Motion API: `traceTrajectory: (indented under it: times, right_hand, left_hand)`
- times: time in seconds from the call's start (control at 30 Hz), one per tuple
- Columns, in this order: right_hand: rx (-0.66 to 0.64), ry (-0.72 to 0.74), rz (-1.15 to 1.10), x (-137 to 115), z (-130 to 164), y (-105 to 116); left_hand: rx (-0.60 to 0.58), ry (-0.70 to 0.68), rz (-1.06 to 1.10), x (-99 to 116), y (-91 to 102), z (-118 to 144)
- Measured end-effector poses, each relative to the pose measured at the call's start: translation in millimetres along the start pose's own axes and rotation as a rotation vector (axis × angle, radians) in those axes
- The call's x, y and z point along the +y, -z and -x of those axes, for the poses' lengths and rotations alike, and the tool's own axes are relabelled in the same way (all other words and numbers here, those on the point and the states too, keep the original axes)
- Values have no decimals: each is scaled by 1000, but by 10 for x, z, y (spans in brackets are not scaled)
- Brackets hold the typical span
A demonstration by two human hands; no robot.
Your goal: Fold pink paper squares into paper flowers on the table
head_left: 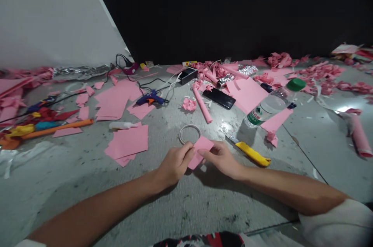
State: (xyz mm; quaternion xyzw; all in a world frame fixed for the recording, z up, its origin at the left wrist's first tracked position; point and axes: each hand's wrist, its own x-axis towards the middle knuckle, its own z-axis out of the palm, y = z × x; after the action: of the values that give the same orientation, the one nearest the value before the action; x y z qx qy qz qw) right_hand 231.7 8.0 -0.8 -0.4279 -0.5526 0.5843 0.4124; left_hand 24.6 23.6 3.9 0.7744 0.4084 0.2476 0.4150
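Observation:
A small pink piece of paper [201, 150] is held tilted between both hands, close in front of me. My left hand [176, 161] pinches its left edge between thumb and fingers. At its right side my right hand [223, 158] grips it, thumb on top and fingers partly hidden behind. Just beyond the paper lies a roll of tape [181, 135], its near edge partly covered by my left hand and the paper. A yellow utility knife [253, 153] with its blade showing rests to the right of my right hand. Left of my hands sits a stack of pink paper squares [131, 141].
A plastic bottle [272, 105] with a green cap stands at right. Farther back lie a phone [219, 97], a blue glue gun [150, 98] with cords, a rolled pink paper tube [202, 105] and a black box [187, 76]. Crumpled pink paper [317, 76] covers the far right.

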Motion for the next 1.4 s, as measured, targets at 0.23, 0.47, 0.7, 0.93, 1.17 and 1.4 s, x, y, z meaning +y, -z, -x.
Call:
traceTrajectory:
  times: [0.23, 0.47, 0.7, 0.93, 1.17, 1.4]
  right_hand:
    - [-47, 0, -14, -78, 13, -17]
    - [-17, 4, 26, -85, 9, 9]
    - [-17, -5, 28, -51, 9, 19]
    - [-25, -16, 24, -42, 15, 13]
    - [-30, -19, 52, -22, 9, 31]
    - [-46, -4, -13, -18, 15, 41]
  left_hand:
    - [0, 5, 5, -28, -11, -3]
    - [-8, 33, -11, -38, -23, 3]
    - [-14, 49, -11, -45, -18, -6]
    - [-37, 45, -38, -26, 14, 3]
    - [-32, 49, -37, 9, 28, -38]
    - [-34, 101, 0, -60, 11, -29]
